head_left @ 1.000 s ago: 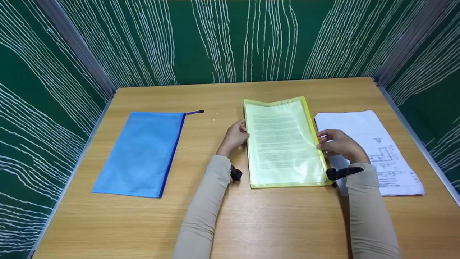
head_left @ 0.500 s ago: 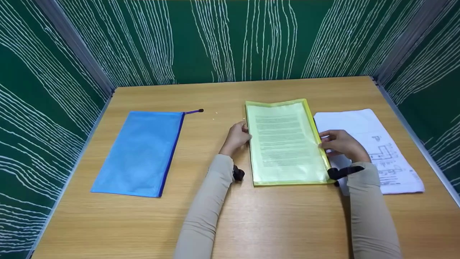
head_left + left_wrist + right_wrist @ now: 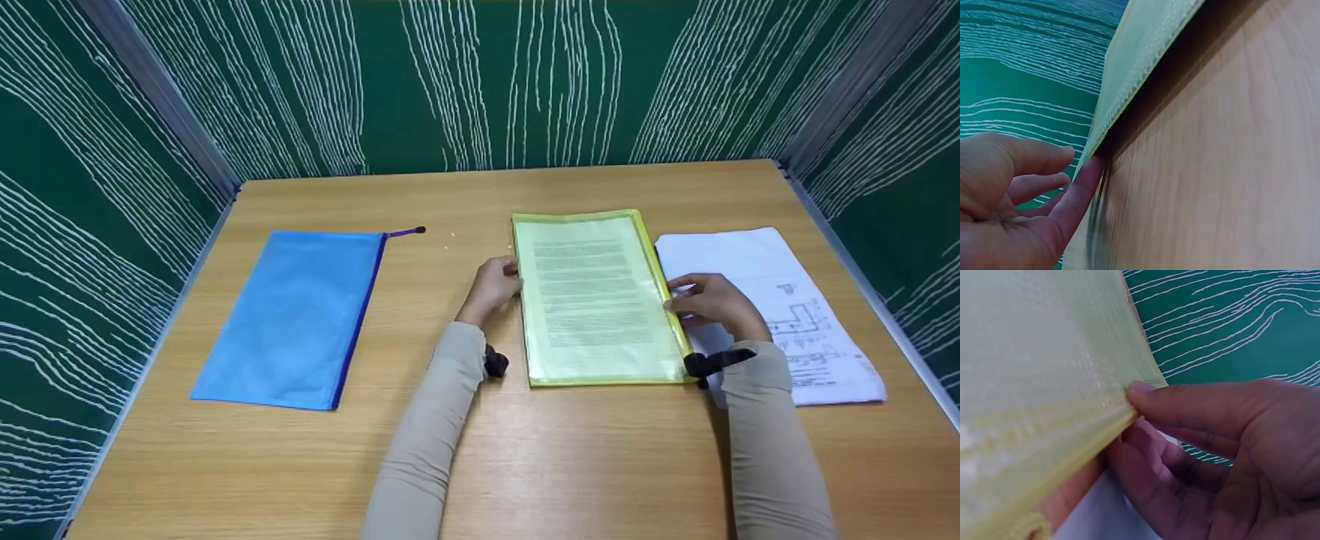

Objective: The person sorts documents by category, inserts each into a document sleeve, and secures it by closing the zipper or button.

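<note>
A translucent yellow document folder [image 3: 585, 300] with a printed page showing through lies in the middle right of the table in the head view. At its right edge, my right hand [image 3: 712, 304] pinches the yellow border, thumb on top and fingers beneath. The right wrist view shows this thumb [image 3: 1185, 405] pressed on the folder. By the left edge is my left hand [image 3: 491, 289]; in the left wrist view one fingertip [image 3: 1089, 169] touches the folder's edge, while the other fingers are apart from it. A shadowed gap shows under that edge.
A blue zip pouch [image 3: 292, 322] with a dark pull lies on the left of the table [image 3: 555, 465]. White sheets with printed drawings [image 3: 810, 330] lie at the right, partly under the right hand. Green panels [image 3: 435, 82] with white lines border the table.
The yellow folder has shifted slightly right and its far edge has come down flatter and nearer. Both hands have stayed at its sides, the left one moving slightly right.
</note>
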`<state>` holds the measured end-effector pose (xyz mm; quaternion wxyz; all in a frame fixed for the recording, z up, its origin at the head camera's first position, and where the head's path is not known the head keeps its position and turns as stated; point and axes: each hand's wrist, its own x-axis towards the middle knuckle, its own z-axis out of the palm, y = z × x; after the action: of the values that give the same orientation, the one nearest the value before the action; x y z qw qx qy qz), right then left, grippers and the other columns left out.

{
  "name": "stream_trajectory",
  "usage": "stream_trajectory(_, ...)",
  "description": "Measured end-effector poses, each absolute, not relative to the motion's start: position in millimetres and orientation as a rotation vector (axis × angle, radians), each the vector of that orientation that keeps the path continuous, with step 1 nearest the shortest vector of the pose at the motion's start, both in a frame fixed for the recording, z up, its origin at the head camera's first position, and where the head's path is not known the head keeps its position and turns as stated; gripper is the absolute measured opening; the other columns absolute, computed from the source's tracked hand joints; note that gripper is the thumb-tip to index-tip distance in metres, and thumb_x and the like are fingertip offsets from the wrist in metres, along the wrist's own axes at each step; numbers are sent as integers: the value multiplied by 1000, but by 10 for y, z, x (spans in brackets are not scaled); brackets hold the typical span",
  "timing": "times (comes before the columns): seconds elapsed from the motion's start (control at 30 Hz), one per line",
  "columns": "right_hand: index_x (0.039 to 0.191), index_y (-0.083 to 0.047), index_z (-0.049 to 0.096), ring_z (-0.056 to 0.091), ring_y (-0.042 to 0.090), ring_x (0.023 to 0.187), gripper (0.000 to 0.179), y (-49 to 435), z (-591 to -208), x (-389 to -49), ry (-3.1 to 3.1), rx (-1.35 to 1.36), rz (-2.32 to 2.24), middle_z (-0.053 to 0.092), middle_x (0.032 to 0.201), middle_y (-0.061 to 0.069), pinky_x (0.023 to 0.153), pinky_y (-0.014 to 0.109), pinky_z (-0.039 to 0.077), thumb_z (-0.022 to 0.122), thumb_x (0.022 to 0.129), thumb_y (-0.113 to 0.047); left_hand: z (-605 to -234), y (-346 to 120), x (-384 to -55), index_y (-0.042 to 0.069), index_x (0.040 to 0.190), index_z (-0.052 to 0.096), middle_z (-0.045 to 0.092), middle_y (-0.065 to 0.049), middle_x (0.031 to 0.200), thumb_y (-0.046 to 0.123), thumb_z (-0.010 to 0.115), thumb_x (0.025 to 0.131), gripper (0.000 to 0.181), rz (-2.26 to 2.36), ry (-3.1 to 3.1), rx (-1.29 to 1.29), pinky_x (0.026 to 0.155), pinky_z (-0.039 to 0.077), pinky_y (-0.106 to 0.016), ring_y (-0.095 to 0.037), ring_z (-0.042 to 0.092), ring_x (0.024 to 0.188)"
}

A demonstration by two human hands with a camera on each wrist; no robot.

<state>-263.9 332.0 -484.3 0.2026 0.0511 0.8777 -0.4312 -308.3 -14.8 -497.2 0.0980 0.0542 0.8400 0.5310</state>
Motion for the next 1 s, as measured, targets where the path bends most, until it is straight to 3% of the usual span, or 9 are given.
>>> stream_trajectory(0.2,134,7,47,65,10,81,54,3294,-4851,-2614,2518,172,-1266,57,114,21,76,29,58,59,95,-28,-4970,-216,-3085,0,133,55,61,-14,125,1,51,92,42,1520,2532,171,100,47,-31,-24,56,120)
stream_trajectory(0.37,134,5,48,63,7,77,51,3313,-4860,-2604,2638,231,-1311,59,109,19,69,23,56,53,97,-30,-4939,-347,-3108,2,135,53,62,-15,121,3,50,94,41,1525,2539,191,97,49,-31,-26,58,116)
stream_trajectory(0.53,140,2,44,61,14,89,56,3406,-4848,-2581,2755,195,-1362,54,122,23,69,17,52,50,98,-34,-4907,-526,-3143,0,134,54,63,-15,115,5,51,94,40,1530,2598,166,91,51,-33,-26,60,108)
stream_trajectory(0.67,146,3,35,51,40,117,61,3512,-4850,-2580,2809,201,-1350,45,136,31,88,36,50,45,100,-36,-4862,-713,-3168,0,133,54,63,-15,113,7,52,95,39,1501,2663,133,90,50,-35,-25,60,104)
stream_trajectory(0.8,149,6,21,29,55,133,67,3666,-4860,-2591,2811,283,-1327,27,147,37,105,62,33,41,101,-35,-4819,-959,-3174,1,134,54,63,-15,114,8,51,95,39,1398,2755,89,91,50,-37,-25,60,103)
stream_trajectory(0.9,151,6,15,20,58,135,69,3788,-4863,-2588,2818,360,-1281,18,150,38,105,67,28,38,101,-35,-4800,-1149,-3172,3,136,53,59,-15,117,8,50,95,41,1302,2816,42,90,49,-40,-26,58,103)
stream_trajectory(1.0,151,5,14,19,56,133,69,3883,-4860,-2580,2829,426,-1218,19,149,39,103,66,31,39,100,-35,-4777,-1315,-3170,5,138,51,56,-18,121,10,50,96,42,1214,2866,5,90,49,-43,-29,56,105)
